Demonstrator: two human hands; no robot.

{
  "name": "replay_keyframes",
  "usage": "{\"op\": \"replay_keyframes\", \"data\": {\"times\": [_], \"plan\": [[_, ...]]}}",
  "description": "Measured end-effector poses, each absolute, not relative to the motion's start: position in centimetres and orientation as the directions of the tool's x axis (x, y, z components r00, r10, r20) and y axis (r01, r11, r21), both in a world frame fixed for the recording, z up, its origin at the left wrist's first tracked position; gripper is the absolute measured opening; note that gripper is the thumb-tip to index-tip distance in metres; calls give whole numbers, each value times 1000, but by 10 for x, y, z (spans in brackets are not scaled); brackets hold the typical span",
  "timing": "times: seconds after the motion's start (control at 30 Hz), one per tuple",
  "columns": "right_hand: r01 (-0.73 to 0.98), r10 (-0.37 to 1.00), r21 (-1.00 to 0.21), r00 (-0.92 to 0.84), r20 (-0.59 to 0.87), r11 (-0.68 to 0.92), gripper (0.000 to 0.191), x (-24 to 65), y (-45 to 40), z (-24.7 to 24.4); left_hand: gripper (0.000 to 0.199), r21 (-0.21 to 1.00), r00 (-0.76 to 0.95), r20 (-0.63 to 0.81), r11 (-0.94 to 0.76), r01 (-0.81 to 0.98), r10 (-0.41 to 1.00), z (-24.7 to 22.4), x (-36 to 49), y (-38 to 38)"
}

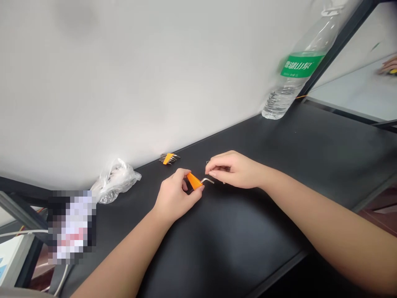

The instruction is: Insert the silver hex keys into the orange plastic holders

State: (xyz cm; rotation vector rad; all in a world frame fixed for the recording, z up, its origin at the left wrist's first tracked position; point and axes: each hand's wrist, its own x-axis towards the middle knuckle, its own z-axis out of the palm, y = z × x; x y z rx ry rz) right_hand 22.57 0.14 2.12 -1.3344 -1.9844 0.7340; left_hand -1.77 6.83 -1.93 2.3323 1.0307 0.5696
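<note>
Between its thumb and fingers, my left hand [175,192] grips an orange hex key holder [194,181]. One bent hex key [207,180] sticks out from the holder's right end. Just to the right, my right hand [228,169] is closed in a pinch, apart from the holder. Thin metal ends poke out around its fingertips and look like small hex keys; the fingers hide most of them. Behind the left hand, near the wall, lies a second orange holder [168,158] filled with several metal hex keys.
A clear plastic bag [116,182] lies on the black tabletop [198,248] at left, beside a blurred-out item [74,225]. A big water bottle [297,68] with a green label stands against the white wall [155,74]. A black frame post [338,45] rises at right.
</note>
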Motion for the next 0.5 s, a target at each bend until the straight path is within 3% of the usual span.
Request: {"op": "replay_keyframes", "data": {"times": [0.13,0.33,0.5], "plan": [[588,924,-734,-354,145,341,12,228,3,16,49,611,624,166,-576,543,764,-21,-18,68],[593,905,-695,-365,218,406,17,224,7,11,48,607,632,186,-594,528,752,-22,-18,70],[837,993,-534,-88,82,118,11,257,14,8,50,592,629,176,-592,547,757,-21,-17,70]]}}
